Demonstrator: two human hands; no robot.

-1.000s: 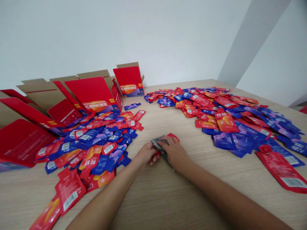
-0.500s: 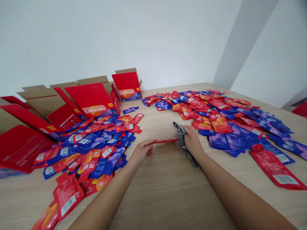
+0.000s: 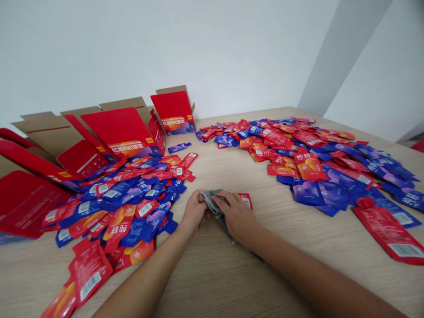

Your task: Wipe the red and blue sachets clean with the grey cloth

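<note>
Near the middle of the table, my left hand [image 3: 196,211] pinches the left end of a red sachet [image 3: 245,200]. My right hand [image 3: 236,216] grips a grey cloth [image 3: 212,198] and presses it over the sachet, right beside my left fingers. Only the sachet's right end, with part of a white label, shows past my right hand. The cloth's lower part hangs under my right hand. Most of the sachet is hidden by the cloth and fingers.
A pile of red and blue sachets [image 3: 132,190] lies at left, and a larger pile [image 3: 311,165] at right. Open red cartons [image 3: 114,128] stand behind the left pile. Another carton [image 3: 172,108] stands at the back by the wall. One blue sachet [image 3: 179,148] lies alone.
My right hand has moved left with the cloth, from the sachet's right end to beside my left hand. The cloth now covers the sachet's left part. The view has shifted slightly.
</note>
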